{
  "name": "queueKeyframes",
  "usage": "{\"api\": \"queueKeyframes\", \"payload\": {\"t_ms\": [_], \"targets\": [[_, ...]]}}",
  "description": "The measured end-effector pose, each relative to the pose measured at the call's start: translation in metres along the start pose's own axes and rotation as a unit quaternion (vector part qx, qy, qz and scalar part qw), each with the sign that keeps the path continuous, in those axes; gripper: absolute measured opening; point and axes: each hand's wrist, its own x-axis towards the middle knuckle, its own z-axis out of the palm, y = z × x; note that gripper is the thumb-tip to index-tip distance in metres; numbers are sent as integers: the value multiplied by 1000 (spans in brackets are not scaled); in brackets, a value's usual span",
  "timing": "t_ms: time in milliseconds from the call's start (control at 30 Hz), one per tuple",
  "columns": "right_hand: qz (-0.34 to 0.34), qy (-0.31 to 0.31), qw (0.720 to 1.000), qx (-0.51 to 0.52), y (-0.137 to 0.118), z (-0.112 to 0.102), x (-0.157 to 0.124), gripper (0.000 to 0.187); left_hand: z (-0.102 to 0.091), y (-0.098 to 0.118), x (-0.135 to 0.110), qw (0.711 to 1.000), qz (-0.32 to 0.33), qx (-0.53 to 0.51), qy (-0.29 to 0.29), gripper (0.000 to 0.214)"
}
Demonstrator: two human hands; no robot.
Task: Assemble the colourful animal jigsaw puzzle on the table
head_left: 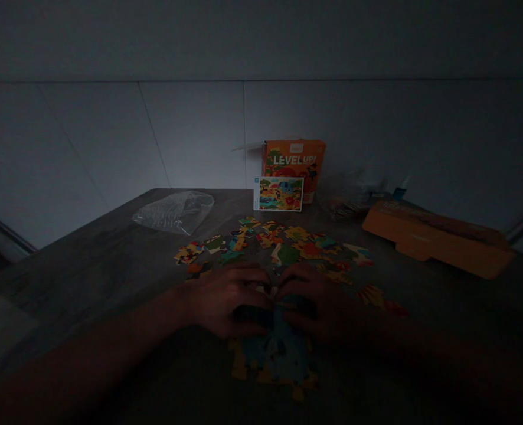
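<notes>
Joined jigsaw puzzle pieces (283, 357), blue with yellow edges, lie flat on the table near me. At their far edge my left hand (230, 298) is closed, with curled fingers on a puzzle piece. Close beside it, my right hand (308, 298) is bent over the same spot, its fingers also closed on a puzzle piece. The fingertips of both hands nearly meet, and they hide most of what they hold. Beyond the hands lie several loose puzzle pieces (287, 254), printed in yellow, green and red. The picture is very dark.
An orange box (294, 159) stands against the wall, with a picture card (281, 195) leaning on it. A clear plastic bag (175, 212) lies at the back left. More clear plastic (345, 198) and an open orange box part (438, 239) are on the right.
</notes>
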Motion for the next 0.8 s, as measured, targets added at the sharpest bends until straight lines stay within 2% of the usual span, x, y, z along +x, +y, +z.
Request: {"api": "queueKeyframes", "payload": {"t_ms": [533,800], "targets": [[3,-5,1000,3,-2,-1,1,19,-1,2,1,1000,-13,-5,-10,23],[11,-10,1000,-11,-2,0,2,15,-1,4,2,999,-39,-13,-9,28]]}}
